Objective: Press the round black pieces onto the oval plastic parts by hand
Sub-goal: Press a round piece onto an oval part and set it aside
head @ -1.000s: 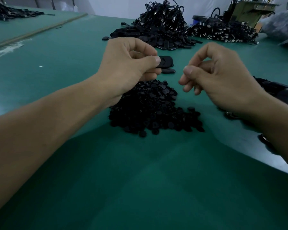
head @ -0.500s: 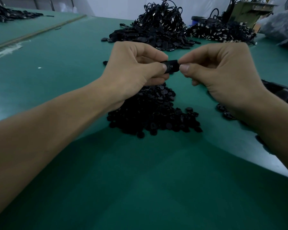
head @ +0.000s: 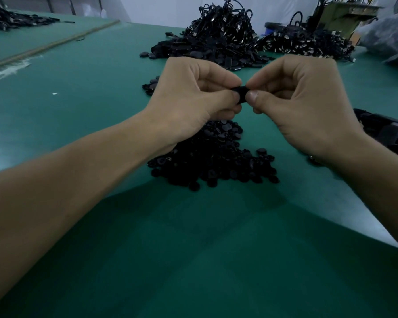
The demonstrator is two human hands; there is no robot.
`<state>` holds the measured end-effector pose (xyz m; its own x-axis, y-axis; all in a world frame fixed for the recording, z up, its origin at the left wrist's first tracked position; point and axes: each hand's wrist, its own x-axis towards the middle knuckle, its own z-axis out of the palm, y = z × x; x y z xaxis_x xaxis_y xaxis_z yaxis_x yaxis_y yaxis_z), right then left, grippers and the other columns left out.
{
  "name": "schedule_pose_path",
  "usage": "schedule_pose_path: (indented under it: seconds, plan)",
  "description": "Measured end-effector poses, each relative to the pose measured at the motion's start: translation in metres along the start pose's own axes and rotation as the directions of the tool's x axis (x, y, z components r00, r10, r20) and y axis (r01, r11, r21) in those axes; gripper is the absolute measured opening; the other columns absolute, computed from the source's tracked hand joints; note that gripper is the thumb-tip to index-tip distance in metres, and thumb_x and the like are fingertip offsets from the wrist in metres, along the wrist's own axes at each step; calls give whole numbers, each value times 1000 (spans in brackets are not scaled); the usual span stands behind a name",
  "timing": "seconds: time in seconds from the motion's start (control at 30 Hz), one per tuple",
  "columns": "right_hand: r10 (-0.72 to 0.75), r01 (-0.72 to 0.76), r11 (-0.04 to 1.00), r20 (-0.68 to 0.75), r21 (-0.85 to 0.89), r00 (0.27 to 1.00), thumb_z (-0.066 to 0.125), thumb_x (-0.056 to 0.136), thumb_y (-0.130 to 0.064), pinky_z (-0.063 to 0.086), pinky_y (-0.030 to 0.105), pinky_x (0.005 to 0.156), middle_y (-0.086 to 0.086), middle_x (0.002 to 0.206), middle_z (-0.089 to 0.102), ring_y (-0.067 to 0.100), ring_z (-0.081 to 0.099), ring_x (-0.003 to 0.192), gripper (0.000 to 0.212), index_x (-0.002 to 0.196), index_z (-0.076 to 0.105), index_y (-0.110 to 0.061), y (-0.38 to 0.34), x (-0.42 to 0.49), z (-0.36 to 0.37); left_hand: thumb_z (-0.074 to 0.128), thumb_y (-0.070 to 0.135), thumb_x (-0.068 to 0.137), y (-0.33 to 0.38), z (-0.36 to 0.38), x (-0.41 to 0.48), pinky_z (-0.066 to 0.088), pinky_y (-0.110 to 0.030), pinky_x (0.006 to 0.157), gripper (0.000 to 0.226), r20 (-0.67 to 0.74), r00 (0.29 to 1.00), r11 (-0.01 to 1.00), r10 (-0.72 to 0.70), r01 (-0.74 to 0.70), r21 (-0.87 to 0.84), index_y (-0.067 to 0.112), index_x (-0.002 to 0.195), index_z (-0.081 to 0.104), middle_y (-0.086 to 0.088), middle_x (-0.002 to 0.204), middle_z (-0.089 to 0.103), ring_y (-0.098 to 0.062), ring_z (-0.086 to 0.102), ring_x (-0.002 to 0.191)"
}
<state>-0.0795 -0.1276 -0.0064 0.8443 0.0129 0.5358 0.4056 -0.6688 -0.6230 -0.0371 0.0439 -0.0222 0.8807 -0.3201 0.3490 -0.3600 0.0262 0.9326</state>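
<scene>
L hand (head: 193, 97) & R hand (head: 303, 104) both pinch one oval part (head: 240, 94) at thumb/forefinger tips, above table (head: 193, 249). Long axis approx. L–R btwn hands. Round-piece pile (head: 216, 157) below, nearer L wrist.

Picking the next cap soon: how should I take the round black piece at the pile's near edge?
Pinch its rim from above, coming from the near side: the round black piece sticks out of the pile onto bare mat.

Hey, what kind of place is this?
Probably a factory hand-assembly bench: a long green table holds a pile of round black pieces, and a heap of black cords with oval parts lies behind.
</scene>
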Motion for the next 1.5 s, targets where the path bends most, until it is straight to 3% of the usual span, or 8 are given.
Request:
schedule_pose_path:
  seconds: [0.3,0.5,0.77,0.97,1.1,1.2,1.3,1.5]
  plan:
    - [-6,4,995,-14,-101,1000,77,85,-13,58,43,71,2,82,70,21,70,78,28,78,53,-25,-3,0,0,72,-3,88,0,-1,0,61,-27,71,13,35,996,982,87,-92,163,8,93,71,-9,82,76,-18,76,76]
    - [39,-40,999,-55,-12,998,76,85,-7,59,29,62,1,72,71,5,72,66,36,69,49,-23,-5,-1,4,77,6,82,-2,0,2,62,-29,74,21,-2,985,935,174,-164,313,25,87,70,4,80,75,-10,74,72]
    - [-43,42,999,-25,-35,999,72,85,0,62,30,63,1,74,70,7,72,68,38,66,53,-28,-8,-3,7,77,22,81,-7,-4,4,58,-25,70,11,-31,965,879,260,-224,421,26,85,68,6,77,72,-7,70,70]
    - [-57,57,998,60,8,997,67,89,1,61,27,66,-2,70,72,7,74,69,32,76,58,-27,-7,-3,8,74,15,84,-8,-6,6,56,-23,67,17,-19,969,858,247,-210,468,29,85,64,7,79,72,-8,68,70]
    - [-41,40,998,-31,-43,999,74,87,-13,51,12,68,-11,78,68,-2,68,73,20,89,64,-30,-1,-1,7,74,16,84,-7,-5,6,55,-24,66,17,-1,979,905,203,-187,383,28,88,64,7,76,73,-4,66,63]
    - [25,-23,999,28,-44,999,73,91,-23,48,11,70,-12,85,70,-2,66,77,13,103,71,-28,5,2,4,74,10,86,-7,-5,6,57,-23,65,17,22,987,945,160,-160,285,23,91,64,6,71,73,-6,66,61]
    - [86,-101,990,135,104,987,72,92,-17,53,16,65,-3,80,76,5,70,73,8,97,74,-21,8,1,3,73,3,87,-7,-7,6,58,-25,68,18,35,993,971,112,-117,207,18,94,64,2,72,74,-12,67,65]
    - [151,-182,954,144,237,978,71,92,-14,52,16,60,-1,78,77,7,70,67,3,90,72,-16,11,2,3,76,1,86,-5,-9,5,59,-24,67,15,27,997,990,67,-70,126,13,91,67,1,68,72,-11,69,64]
